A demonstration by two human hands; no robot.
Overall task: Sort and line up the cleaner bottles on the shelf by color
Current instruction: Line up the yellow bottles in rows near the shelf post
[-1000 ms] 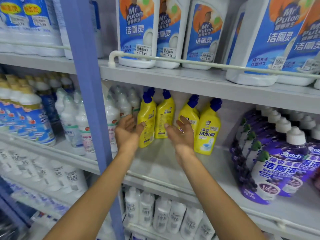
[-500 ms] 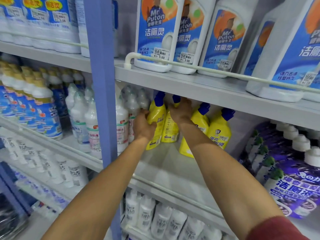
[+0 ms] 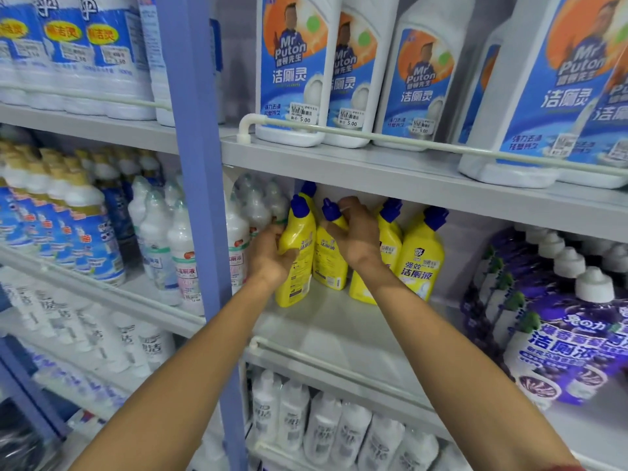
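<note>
Several yellow cleaner bottles with blue caps stand at the back of the middle shelf (image 3: 339, 331). My left hand (image 3: 268, 256) is wrapped around the body of the leftmost yellow bottle (image 3: 297, 253). My right hand (image 3: 356, 232) grips the neck of the second yellow bottle (image 3: 328, 263), just under its cap. Two more yellow bottles (image 3: 419, 263) stand to the right, one partly hidden behind my right wrist. Clear and white bottles (image 3: 238, 239) sit directly left of the yellow ones. Purple bottles (image 3: 571, 338) with white caps fill the right end of the shelf.
A blue upright post (image 3: 200, 198) stands just left of my left arm. Large white bottles with blue labels (image 3: 292, 69) line the shelf above, behind a white rail (image 3: 407, 141). White bottles (image 3: 323, 426) fill the shelf below. Blue-labelled bottles (image 3: 78, 232) crowd the left bay.
Both hands went from open in front of the yellow bottles to closed on them. The left took the leftmost bottle's body, the right the second bottle's neck. The view moved closer.
</note>
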